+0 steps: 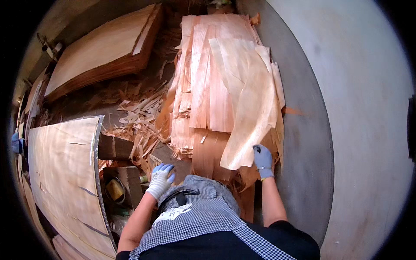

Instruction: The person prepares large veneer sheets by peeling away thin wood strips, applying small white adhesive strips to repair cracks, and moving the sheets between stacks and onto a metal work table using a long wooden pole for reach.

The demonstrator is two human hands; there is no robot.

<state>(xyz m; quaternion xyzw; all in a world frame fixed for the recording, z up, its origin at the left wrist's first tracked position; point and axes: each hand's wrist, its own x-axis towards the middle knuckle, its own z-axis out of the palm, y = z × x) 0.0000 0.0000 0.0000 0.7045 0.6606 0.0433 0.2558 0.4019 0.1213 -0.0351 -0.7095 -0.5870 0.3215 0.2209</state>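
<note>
Panel (65, 169), pale wood with dark cracks, fills the left and lower left of the frame; above it, upper left, we mark a thick stack of tan sheets (97, 45). Below that, left of centre, a round container (123, 197) with something yellowish inside, then wood scraps (141, 119) strewn on the floor up to the middle. Left hand (160, 181), striped glove, lower centre-left: fingers loosely spread and slightly bent, nothing in them that we can see. Centre to upper centre, a pinkish veneer stack (210, 86), ragged at the edges. On its right side lies a loose sheet (250, 112), pale and rippled, its near end hanging out past the stack's top strips. Right hand (262, 161), grey glove, right of centre at that near end: fingers look closed on the sheet's right edge, pinch partly hidden. Far right, a grey wall (364, 108). We judge the step in hand as shifting or straightening this sheet; the next move calls for keeping the thin edge pinched lightly and bringing the free hand over for support, as it could split.
</note>
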